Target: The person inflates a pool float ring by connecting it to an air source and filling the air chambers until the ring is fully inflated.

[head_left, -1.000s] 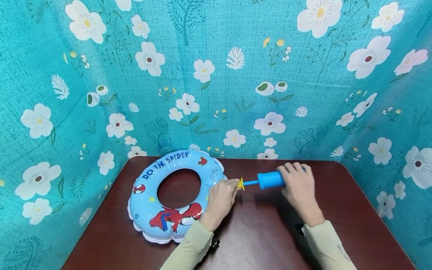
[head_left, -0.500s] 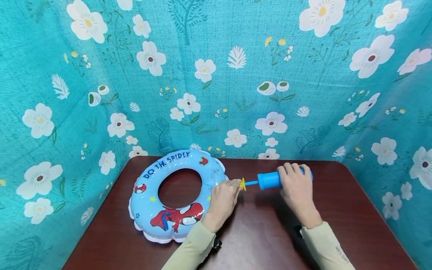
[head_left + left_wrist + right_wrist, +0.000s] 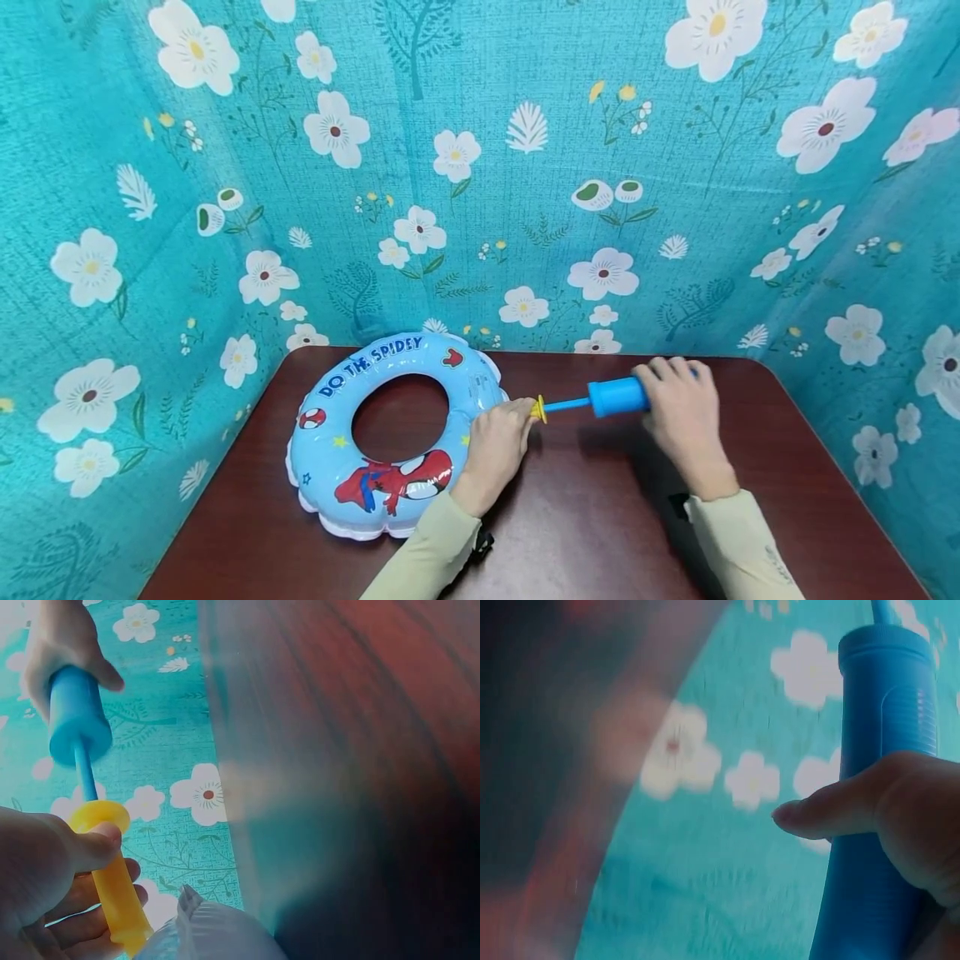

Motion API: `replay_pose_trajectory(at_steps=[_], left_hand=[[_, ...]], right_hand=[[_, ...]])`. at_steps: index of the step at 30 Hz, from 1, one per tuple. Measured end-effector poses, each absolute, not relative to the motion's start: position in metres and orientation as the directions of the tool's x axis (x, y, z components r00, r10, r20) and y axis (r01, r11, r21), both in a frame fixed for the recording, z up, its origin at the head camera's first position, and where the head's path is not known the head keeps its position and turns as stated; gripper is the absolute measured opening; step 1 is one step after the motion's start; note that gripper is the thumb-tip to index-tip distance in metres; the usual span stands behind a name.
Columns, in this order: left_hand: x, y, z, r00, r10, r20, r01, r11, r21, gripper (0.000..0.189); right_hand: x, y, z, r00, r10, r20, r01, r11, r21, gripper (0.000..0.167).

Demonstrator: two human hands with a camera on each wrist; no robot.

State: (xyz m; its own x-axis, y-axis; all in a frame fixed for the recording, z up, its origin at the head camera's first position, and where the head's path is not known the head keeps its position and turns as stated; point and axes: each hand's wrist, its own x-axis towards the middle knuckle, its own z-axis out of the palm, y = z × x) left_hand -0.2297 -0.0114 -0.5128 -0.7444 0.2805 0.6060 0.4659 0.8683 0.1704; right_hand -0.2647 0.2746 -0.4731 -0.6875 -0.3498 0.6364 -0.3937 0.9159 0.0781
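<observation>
A light blue inflatable swim ring (image 3: 322, 454) with cartoon prints lies on the table's left half. At its right side my left hand (image 3: 497, 446) grips the yellow nozzle (image 3: 114, 889) of a hand pump, thumb pressed just under the yellow collar. The nozzle's far end meets the ring, though the joint itself is hidden. To the right, above the table, my right hand (image 3: 681, 412) is wrapped round the blue pump barrel (image 3: 881, 727). A thin blue rod (image 3: 567, 404) stretches between barrel and yellow collar.
The dark brown table (image 3: 585, 525) has a back edge against a teal flowered curtain (image 3: 480, 208), which also hangs along both sides. A small black object (image 3: 482, 546) shows beside the left sleeve.
Half a second ago the barrel was nearer the left hand. My right hand has drawn it rightward, so more rod shows. The left hand and ring stay about where they were.
</observation>
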Motion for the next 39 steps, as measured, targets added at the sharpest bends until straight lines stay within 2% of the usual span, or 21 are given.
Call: replay_pose_trajectory(at_steps=[4, 8, 15, 18, 22, 26, 33, 39], left_hand=[[-0.230, -0.012, -0.513, -0.759, 0.279, 0.588, 0.462, 0.867, 0.185, 0.012], [-0.230, -0.012, -0.512, -0.755, 0.284, 0.592, 0.469, 0.864, 0.183, 0.011], [-0.230, -0.011, -0.514, -0.719, 0.303, 0.626, 0.480, 0.867, 0.131, 0.015], [-0.230, -0.011, -0.514, -0.722, 0.312, 0.618, 0.482, 0.868, 0.124, 0.021], [-0.230, -0.012, -0.512, -0.733, 0.307, 0.607, 0.479, 0.866, 0.140, 0.021], [-0.231, -0.014, -0.510, -0.735, 0.295, 0.610, 0.479, 0.863, 0.160, 0.016], [-0.232, -0.015, -0.511, -0.748, 0.282, 0.600, 0.474, 0.861, 0.187, 0.015], [-0.231, -0.013, -0.510, -0.752, 0.274, 0.599, 0.469, 0.861, 0.195, 0.014]], right_hand=[[-0.264, 0.298, -0.466, -0.695, -0.287, 0.660, -0.350, 0.936, 0.038, 0.067], [-0.265, 0.296, -0.467, -0.688, -0.284, 0.668, -0.336, 0.940, 0.054, 0.069], [-0.260, 0.248, -0.483, -0.642, -0.391, 0.660, -0.393, 0.906, 0.154, 0.044], [-0.257, 0.230, -0.490, -0.625, -0.444, 0.642, -0.432, 0.882, 0.189, 0.041], [-0.257, 0.225, -0.489, -0.623, -0.472, 0.624, -0.471, 0.863, 0.183, 0.052], [-0.262, 0.249, -0.480, -0.651, -0.428, 0.626, -0.458, 0.880, 0.126, 0.061], [-0.268, 0.302, -0.467, -0.688, -0.283, 0.668, -0.358, 0.933, 0.026, 0.067], [-0.268, 0.305, -0.465, -0.684, -0.272, 0.677, -0.327, 0.944, 0.048, 0.069]])
